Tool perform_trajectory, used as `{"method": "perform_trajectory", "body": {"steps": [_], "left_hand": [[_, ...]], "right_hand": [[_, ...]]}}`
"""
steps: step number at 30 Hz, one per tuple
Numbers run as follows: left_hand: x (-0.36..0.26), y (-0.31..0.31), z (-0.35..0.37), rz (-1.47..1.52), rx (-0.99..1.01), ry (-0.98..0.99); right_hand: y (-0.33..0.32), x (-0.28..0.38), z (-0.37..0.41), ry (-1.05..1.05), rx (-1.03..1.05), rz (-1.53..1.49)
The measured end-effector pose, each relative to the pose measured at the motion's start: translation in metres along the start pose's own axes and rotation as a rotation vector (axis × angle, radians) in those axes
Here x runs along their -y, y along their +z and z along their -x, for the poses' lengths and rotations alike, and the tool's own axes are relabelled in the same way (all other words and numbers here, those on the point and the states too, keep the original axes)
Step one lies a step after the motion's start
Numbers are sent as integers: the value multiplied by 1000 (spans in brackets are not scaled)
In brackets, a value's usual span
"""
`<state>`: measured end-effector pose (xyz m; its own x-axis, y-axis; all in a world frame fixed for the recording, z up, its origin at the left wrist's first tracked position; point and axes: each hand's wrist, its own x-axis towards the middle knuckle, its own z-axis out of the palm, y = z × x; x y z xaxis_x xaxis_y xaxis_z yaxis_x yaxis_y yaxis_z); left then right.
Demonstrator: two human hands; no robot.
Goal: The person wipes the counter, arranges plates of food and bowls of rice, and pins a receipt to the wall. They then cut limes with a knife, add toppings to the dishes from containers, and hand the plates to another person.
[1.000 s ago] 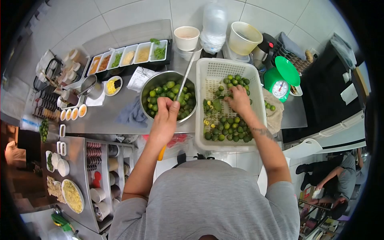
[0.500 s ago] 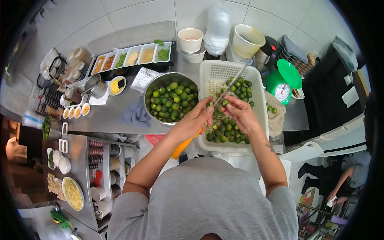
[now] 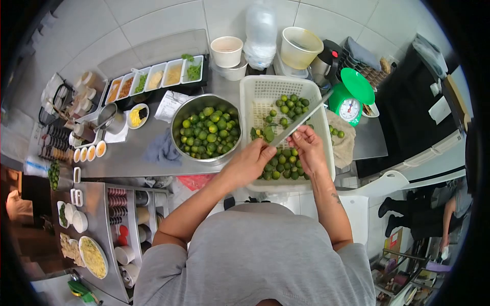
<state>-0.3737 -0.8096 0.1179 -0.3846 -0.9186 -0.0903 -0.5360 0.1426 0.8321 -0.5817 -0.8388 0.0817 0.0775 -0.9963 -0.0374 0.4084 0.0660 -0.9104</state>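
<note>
My left hand (image 3: 249, 162) is closed on a long knife (image 3: 301, 118), whose blade slants up and to the right over the white plastic basket (image 3: 331, 148). Close to the blade, the fingers of my right hand (image 3: 308, 145) are pinched together; what they hold, if anything, is hidden behind the blade and fingertips. Below and around both hands, green limes (image 3: 292, 105) lie in two groups inside the basket. To the left stands a steel bowl (image 3: 175, 133) filled with more limes (image 3: 209, 127).
A green scale (image 3: 349, 108) and a beige cloth (image 3: 341, 148) with a few limes sit right of the basket. Behind are tubs (image 3: 226, 51) and a topping tray (image 3: 173, 73). A blue cloth (image 3: 163, 149) lies left of the bowl. Another person (image 3: 429, 217) is at lower right.
The view has shifted, so the counter things appear farther left. The knife has turned to a flatter slant, and its orange handle no longer shows below my left hand.
</note>
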Motion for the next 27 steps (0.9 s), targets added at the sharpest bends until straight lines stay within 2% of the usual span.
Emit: {"method": "perform_trajectory", "body": {"steps": [1,4,7,10,13,19,22,23,26,27], "left_hand": [[-7,0,5,67,58,-35],[-7,7,14,15,10,-1],[-6,7,19,-35,-104,52],[-23,-8,21,-134,-33,-65],[-12,-8,11,-119,-164,36],[-11,-29,4,147,-246,16],[-3,-39,12,137,-322,-43],[5,-41,15,148,-350,-60],[28,-52,21,129,-396,-190],[31,-56,24,137,-417,-224]], "right_hand": [[-1,-3,-1,-30,-32,-15],[5,-4,-3,-58,-95,-11],[17,-5,-4,-81,-68,21],[32,-5,-4,-67,38,84],[50,-4,-6,-25,96,130],[68,-2,-27,99,315,182],[62,0,-41,98,411,367],[48,-13,-48,-90,427,714],[23,-43,-57,-230,633,1319],[15,-57,-57,-310,649,1370]]}}
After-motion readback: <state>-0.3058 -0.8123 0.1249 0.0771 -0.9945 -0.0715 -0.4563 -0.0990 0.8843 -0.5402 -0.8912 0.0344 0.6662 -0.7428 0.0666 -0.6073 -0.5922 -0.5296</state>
